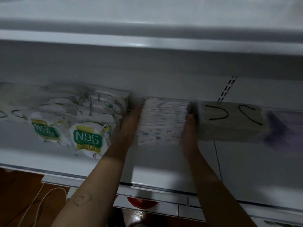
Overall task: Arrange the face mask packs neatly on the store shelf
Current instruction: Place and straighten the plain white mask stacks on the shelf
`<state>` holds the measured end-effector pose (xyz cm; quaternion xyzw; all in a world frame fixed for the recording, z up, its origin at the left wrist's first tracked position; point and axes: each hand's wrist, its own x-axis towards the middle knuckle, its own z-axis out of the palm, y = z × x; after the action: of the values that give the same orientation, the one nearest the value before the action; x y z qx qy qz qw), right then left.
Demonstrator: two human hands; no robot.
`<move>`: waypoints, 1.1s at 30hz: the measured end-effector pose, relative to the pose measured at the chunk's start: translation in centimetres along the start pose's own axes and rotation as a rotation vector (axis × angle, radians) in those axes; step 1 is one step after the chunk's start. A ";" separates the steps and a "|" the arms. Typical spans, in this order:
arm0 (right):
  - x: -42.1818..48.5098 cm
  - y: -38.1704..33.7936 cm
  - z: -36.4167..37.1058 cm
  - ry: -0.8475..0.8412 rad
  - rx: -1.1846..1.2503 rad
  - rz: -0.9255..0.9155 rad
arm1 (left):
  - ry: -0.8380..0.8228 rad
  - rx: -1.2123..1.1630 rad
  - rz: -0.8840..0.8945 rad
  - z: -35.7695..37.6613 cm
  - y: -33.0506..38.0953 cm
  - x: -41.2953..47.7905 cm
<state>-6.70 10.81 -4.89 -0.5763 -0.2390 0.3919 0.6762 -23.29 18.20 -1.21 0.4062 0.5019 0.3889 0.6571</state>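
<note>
Stock looks mostly in place: the patterned mask stack (164, 120) stands on the shelf (164, 166) between the N95 packs (86, 135) and a marked white block (229, 122), pressed square by left hand (131, 126) and right hand (191, 130), each grip flat-fingered, likely leaving the slumped N95 packs to straighten.

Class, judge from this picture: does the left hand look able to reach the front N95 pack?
Probably yes. The front N95 pack lies just beside the left hand, uncovered on the shelf; the hand must first leave the patterned mask stack it presses.
</note>
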 end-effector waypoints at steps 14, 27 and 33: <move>1.9 -0.7 0.9 -0.082 0.160 0.083 | -0.146 -0.186 -0.089 0.1 1.6 -0.5; -0.7 -1.2 0.1 -0.102 0.114 0.119 | -0.002 0.020 -0.048 0.2 2.1 0.3; -2.0 -1.2 -0.3 -0.121 0.090 0.079 | 0.078 0.239 0.028 0.2 2.1 1.3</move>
<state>-7.31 8.99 -3.58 -0.5295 -0.2386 0.4628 0.6697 -23.03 20.11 0.38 0.4732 0.5641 0.3513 0.5784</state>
